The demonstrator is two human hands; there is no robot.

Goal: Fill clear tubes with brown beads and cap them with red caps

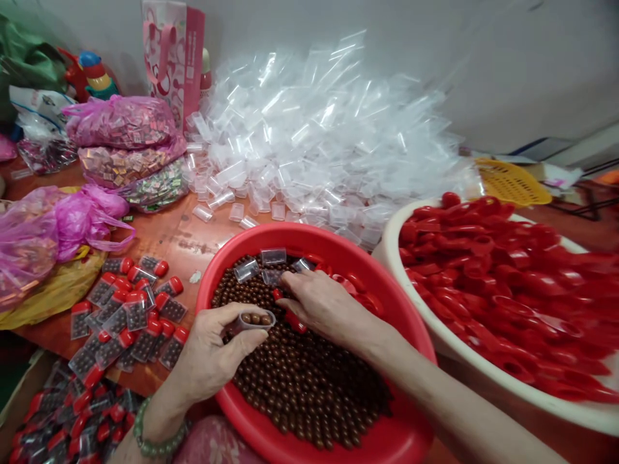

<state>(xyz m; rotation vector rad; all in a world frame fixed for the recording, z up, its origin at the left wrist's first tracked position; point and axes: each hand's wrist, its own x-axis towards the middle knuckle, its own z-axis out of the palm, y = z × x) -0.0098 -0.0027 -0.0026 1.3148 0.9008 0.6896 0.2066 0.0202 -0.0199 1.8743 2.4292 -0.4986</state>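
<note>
My left hand is closed around a small clear plastic container, its open mouth tilted toward me with brown balls showing inside. My right hand reaches into the red basin, fingers bent together around a red cap that shows only in part at the fingertips. Brown balls fill much of the basin. Several clear containers lie on them, just beyond my right fingers. More red caps sit along the basin's far right side, partly behind my right hand.
Filled containers with red caps are heaped on the table at left, with more in a box below. Empty clear containers form a big pile against the wall. A white tub of red caps stands right; pink bags sit back left.
</note>
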